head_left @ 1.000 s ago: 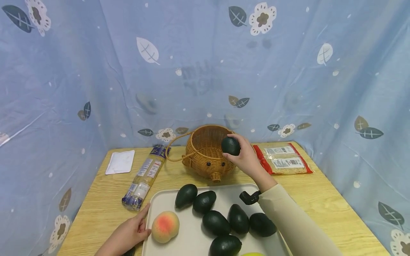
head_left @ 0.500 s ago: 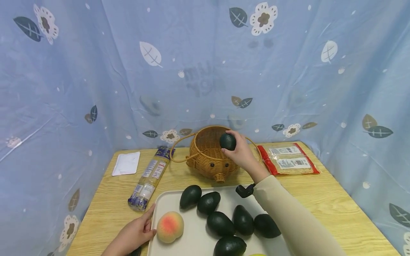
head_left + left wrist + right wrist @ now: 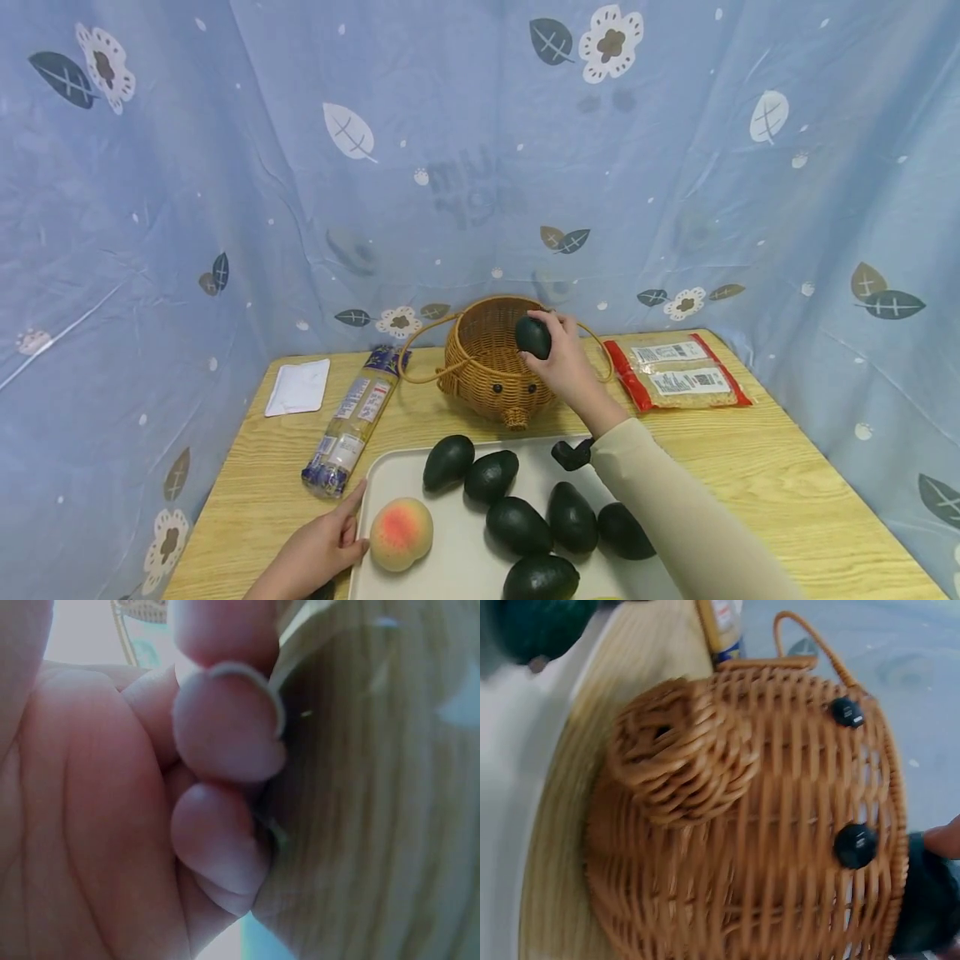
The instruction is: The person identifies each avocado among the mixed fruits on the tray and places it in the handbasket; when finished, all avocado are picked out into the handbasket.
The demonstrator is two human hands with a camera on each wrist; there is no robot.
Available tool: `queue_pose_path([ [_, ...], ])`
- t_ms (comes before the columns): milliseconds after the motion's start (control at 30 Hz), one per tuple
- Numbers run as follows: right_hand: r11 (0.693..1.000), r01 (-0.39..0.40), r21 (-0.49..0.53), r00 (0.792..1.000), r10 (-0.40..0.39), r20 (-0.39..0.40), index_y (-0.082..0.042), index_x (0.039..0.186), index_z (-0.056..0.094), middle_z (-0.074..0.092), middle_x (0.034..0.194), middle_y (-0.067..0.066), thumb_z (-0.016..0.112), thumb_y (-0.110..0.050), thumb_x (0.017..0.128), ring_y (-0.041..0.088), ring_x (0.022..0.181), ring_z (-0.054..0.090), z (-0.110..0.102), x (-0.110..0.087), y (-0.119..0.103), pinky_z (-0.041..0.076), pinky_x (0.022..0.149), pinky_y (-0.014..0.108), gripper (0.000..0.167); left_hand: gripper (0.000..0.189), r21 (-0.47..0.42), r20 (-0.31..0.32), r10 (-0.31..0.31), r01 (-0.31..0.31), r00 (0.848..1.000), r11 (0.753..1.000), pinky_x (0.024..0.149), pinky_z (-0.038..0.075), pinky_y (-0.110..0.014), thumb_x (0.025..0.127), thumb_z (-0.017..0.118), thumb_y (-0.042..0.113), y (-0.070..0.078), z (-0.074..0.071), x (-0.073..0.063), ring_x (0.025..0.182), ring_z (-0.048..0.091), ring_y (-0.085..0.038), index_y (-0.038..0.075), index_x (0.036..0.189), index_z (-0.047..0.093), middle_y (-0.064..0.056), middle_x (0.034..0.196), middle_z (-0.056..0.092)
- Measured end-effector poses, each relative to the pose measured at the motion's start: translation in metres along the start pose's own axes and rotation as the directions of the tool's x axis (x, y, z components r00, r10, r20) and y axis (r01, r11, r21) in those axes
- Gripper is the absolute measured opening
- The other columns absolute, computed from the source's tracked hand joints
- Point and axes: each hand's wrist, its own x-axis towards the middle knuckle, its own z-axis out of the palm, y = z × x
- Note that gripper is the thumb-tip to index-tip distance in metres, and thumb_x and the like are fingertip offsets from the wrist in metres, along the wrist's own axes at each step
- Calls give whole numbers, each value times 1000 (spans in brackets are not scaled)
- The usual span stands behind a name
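My right hand [image 3: 567, 358] grips a dark green avocado [image 3: 532, 337] at the right front part of the open mouth of a wicker basket [image 3: 487, 393] with a pig's snout and black eyes. In the right wrist view, the avocado [image 3: 922, 907] shows past the basket's rim, partly cut off. My left hand [image 3: 322, 542] holds the left edge of a cream tray [image 3: 457, 575], its index finger and thumb at the rim. The left wrist view shows its other fingers [image 3: 225, 727] curled near the wooden tabletop. On the tray lie several avocados [image 3: 517, 525] and a peach [image 3: 401, 534].
A long clear packet with blue ends [image 3: 356, 421] lies left of the basket, beside a white square packet [image 3: 297, 387]. To the right is a red-edged bag [image 3: 678, 372]. A patterned blue curtain [image 3: 450, 167] surrounds the table [image 3: 232, 500]. Something yellow barely shows at the bottom edge.
The avocado in my right hand has shifted slightly left over the basket, then a little lower, and turned to show its longer side. My left hand stays at the tray. The head view has swung slightly.
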Motion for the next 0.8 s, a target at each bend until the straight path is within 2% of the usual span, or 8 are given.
queue_pose_path([
  [133, 996, 59, -62, 998, -61, -23, -10, 147, 55, 29, 156, 25, 77, -7, 95, 48, 139, 42, 1, -5, 2, 46, 105, 59, 56, 88, 6, -6, -2, 2, 1000, 1000, 52, 35, -26, 92, 80, 22, -1, 0, 0, 56, 40, -4, -6, 161, 32, 7, 70, 49],
  [233, 991, 108, -80, 993, -112, -49, -9, 143, 58, 33, 153, 23, 78, -6, 94, 46, 131, 50, 0, -11, 2, 50, 98, 56, 53, 88, 20, -16, 2, -2, 1000, 1000, 52, 35, -27, 92, 80, 22, -1, 0, 0, 56, 40, -4, -6, 160, 32, 7, 71, 49],
  [333, 982, 164, -94, 982, -171, -84, -8, 140, 61, 38, 149, 24, 79, -4, 92, 47, 127, 53, -5, -23, 1, 50, 95, 56, 51, 87, 32, -24, 9, -8, 1000, 999, 52, 35, -27, 92, 81, 22, -1, -1, 0, 56, 41, -4, -6, 160, 33, 8, 71, 49],
  [467, 962, 239, -135, 961, -254, -106, -6, 133, 66, 46, 143, 25, 82, 0, 88, 46, 130, 50, -13, -43, 1, 47, 101, 58, 48, 87, 30, -21, 7, -6, 1000, 1000, 52, 35, -27, 92, 81, 22, 0, -3, -1, 57, 41, -4, -7, 160, 33, 7, 71, 49],
  [633, 941, 300, -154, 948, -313, -66, -4, 126, 70, 54, 133, 23, 84, 5, 83, 42, 122, 54, -21, -72, 6, 48, 98, 57, 45, 87, 16, -18, -3, 4, 1000, 1000, 53, 35, -27, 92, 80, 20, 1, -3, -2, 57, 41, -4, -7, 159, 33, 7, 71, 49],
  [800, 943, 282, -176, 959, -284, 15, -6, 123, 71, 62, 122, 13, 84, 7, 82, 36, 117, 58, -32, -104, 22, 50, 97, 56, 45, 88, 0, 0, -5, 5, 1000, 1000, 53, 36, -27, 92, 80, 19, 3, -1, -1, 57, 41, -4, -8, 160, 31, 6, 72, 50],
])
